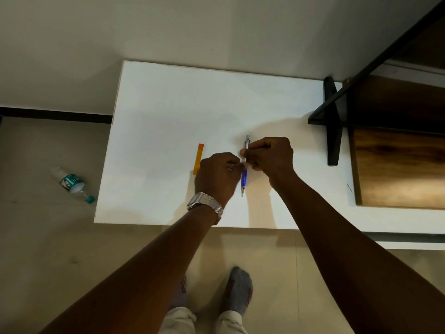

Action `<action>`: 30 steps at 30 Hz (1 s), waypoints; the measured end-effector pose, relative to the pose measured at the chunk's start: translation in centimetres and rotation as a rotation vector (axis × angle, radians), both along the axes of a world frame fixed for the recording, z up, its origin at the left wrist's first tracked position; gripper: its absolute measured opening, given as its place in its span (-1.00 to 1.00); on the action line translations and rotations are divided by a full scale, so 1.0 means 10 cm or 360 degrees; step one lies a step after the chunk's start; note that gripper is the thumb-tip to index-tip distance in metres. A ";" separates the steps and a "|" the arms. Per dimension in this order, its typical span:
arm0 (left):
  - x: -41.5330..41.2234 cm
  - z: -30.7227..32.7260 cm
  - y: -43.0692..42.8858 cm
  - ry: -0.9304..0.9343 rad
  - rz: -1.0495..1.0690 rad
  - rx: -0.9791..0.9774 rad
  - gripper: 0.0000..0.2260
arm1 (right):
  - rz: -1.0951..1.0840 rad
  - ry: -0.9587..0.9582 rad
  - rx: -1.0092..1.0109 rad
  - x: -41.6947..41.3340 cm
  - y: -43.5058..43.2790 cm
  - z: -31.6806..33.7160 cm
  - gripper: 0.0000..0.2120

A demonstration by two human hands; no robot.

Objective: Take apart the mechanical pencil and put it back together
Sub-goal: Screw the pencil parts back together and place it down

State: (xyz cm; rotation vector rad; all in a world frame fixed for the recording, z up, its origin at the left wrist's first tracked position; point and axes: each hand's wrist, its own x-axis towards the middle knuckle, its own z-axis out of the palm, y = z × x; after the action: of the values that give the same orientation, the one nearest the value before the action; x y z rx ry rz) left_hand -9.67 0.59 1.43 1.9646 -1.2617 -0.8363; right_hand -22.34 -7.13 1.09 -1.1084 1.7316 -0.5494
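A mechanical pencil with a blue grip, a silver upper barrel and a metal tip lies lengthwise over the white table, tip toward me. My right hand pinches the silver upper barrel from the right. From the left, my left hand, with a metal watch on its wrist, closes its fingertips on the middle of the pencil. The part of the barrel between my fingers is hidden.
An orange lead case lies on the table just left of my left hand. A dark shelf frame and wooden panels stand at the right. A plastic bottle lies on the floor at the left.
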 end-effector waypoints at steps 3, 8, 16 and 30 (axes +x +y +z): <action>0.22 0.04 0.04 0.0004 0.0247 -0.0123 -0.92 | -0.0026 -0.0029 0.0010 -0.01 0.01 0.00 -0.80; 0.62 0.02 0.05 -0.0081 0.0332 0.0020 -0.73 | 0.0000 0.0045 0.0018 -0.01 0.06 0.02 -0.80; 0.63 0.01 0.05 -0.0013 0.0336 0.0200 -0.88 | 0.0063 0.0100 0.0007 0.01 0.09 0.05 -0.84; 0.61 0.01 0.02 0.0000 0.0359 0.0196 -0.88 | 0.0050 0.0089 0.0027 0.02 0.10 0.05 -0.87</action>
State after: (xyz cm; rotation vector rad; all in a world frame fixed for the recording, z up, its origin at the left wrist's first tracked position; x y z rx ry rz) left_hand -3.54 0.83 1.49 2.1560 -0.9851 -0.8166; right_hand -22.15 -6.15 1.59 -1.1470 1.7609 -0.4873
